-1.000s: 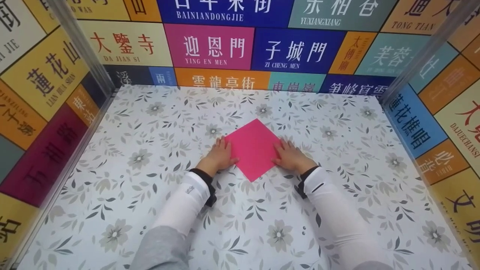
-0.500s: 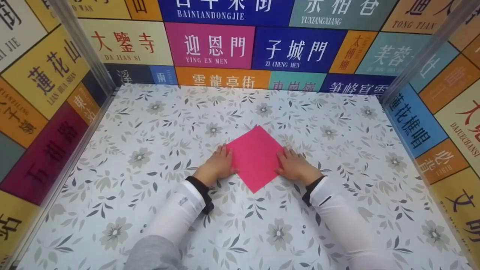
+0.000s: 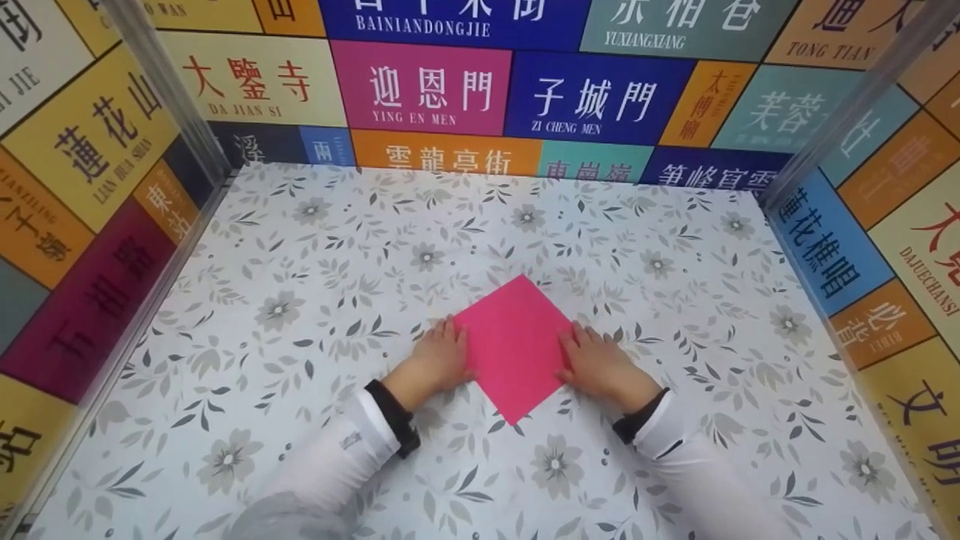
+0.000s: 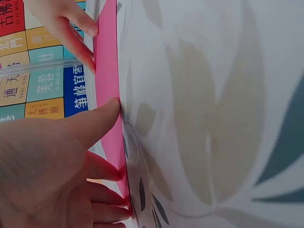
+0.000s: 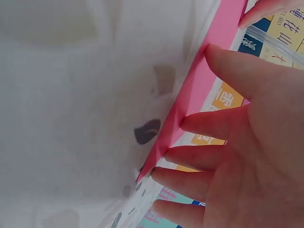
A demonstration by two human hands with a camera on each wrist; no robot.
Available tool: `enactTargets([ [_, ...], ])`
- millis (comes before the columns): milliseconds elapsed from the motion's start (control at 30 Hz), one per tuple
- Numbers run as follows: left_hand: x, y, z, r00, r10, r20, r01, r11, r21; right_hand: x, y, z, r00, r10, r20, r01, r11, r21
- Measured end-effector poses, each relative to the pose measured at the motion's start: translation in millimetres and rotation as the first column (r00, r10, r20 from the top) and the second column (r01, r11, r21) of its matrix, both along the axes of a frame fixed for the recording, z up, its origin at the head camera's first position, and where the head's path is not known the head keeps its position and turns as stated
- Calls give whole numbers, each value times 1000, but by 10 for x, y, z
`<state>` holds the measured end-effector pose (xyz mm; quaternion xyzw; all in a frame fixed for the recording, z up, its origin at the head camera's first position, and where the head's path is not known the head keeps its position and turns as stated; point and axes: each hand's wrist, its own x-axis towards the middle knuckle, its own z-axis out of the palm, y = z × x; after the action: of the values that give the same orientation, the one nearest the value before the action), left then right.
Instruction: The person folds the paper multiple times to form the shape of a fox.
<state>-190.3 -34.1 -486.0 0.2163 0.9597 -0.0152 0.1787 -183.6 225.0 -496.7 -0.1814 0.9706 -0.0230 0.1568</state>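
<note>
In the head view, a square sheet of bright pink paper [image 3: 517, 352] lies corner-up at the centre of the frame, on a white tabletop covering with grey flowers and leaves [image 3: 675, 240]. The left hand [image 3: 437, 356] and right hand [image 3: 600, 367] touch its side corners with extended fingers. Above, a magenta wall panel [image 3: 420, 90] reads "YING EN MEN", a dark blue panel [image 3: 600, 97] "ZI CHENG MEN", a cream panel [image 3: 255, 82] "DA JIAN SI".

In the left wrist view, the left thumb and straightened fingers touch the paper's edge; "TONG TIAN" stands at left.

In the right wrist view, the right thumb and outstretched fingers touch the paper, right of centre.
</note>
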Motion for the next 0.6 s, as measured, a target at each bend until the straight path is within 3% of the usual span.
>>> enactTargets([
  [367, 345, -11, 76, 998, -59, -31, 56, 995, -82, 503, 16, 12, 999, 30, -35, -30, 1000, 3],
  [600, 480, -48, 28, 994, -87, -60, 84, 995, -45, 737, 109, -21, 998, 34, -52, -34, 999, -14],
])
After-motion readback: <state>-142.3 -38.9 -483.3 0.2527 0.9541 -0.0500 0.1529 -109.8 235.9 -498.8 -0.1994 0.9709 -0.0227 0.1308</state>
